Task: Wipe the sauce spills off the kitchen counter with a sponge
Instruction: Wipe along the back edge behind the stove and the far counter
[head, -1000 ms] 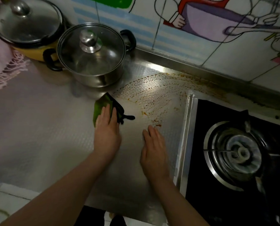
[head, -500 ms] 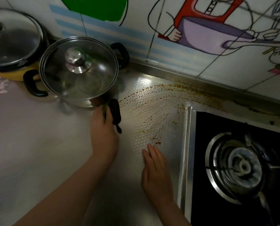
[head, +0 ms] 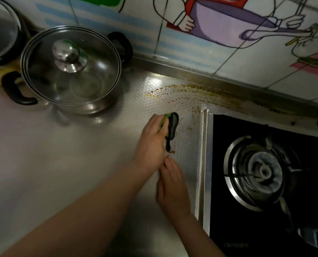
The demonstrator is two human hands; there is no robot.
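My left hand [head: 151,143] presses a green and black sponge [head: 171,127] flat on the steel counter [head: 61,173], its fingers laid over the sponge's top. Orange-brown sauce streaks [head: 184,95] arc across the counter beyond the sponge, from near the pot toward the back wall and the stove's edge. My right hand [head: 173,186] lies flat on the counter just below my left hand, fingers straight, holding nothing.
A steel pot with a glass lid [head: 71,69] stands at the back left, a second lidded pot [head: 0,32] behind it. A black gas stove [head: 262,175] with a raised steel rim fills the right. The tiled wall [head: 210,34] runs along the back.
My left hand has slid the sponge from beside the pot rightward into the sauce streaks near the stove's edge. Fewer streaks show on the left part. My right hand has stayed put.
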